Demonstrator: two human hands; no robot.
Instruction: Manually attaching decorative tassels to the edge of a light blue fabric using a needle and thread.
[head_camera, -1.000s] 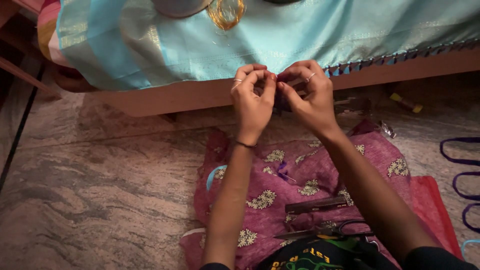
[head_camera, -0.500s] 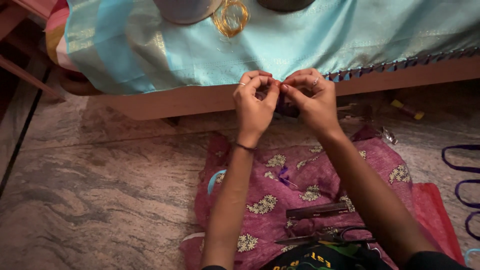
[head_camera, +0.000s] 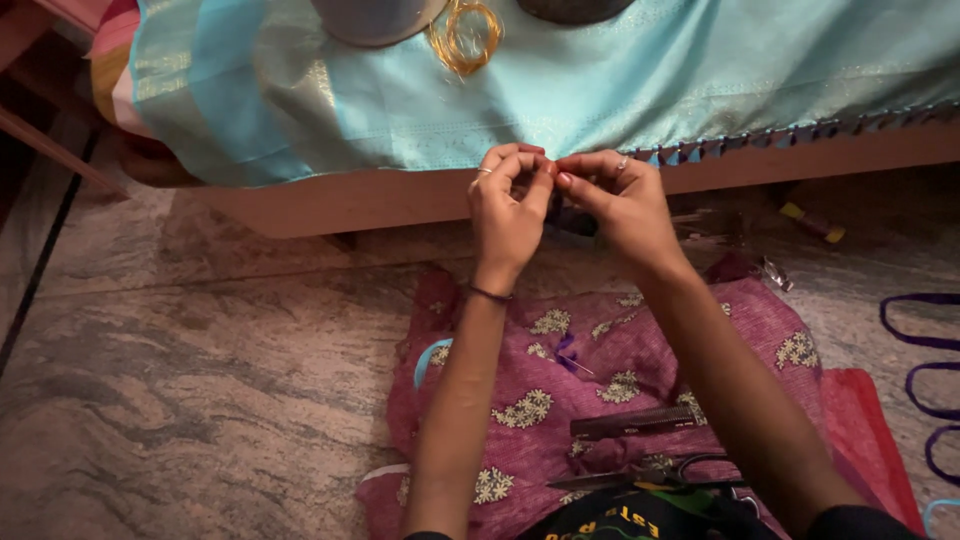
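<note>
Stone floor (head_camera: 180, 380), pink cloth (head_camera: 620, 380) on it; both hands sit a bit higher vs. 1 s ago; left hand (head_camera: 508, 215) & right hand (head_camera: 622, 205) pinched shut on blue fabric (head_camera: 560, 100) hem at bench edge; grip unchanged.

Left hand (head_camera: 508, 215) and right hand (head_camera: 620, 205) pinching together at the turquoise cloth (head_camera: 560, 90) hem, frame centre, magenta flowered fabric (head_camera: 600, 370) below, comb (head_camera: 632, 423), scissors (head_camera: 650, 473), gold bangles (head_camera: 465, 35) at top.

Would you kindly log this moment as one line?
left hand | right hand | fingers pinched together at light blue silky cloth edge | pink flowered fabric below
</note>
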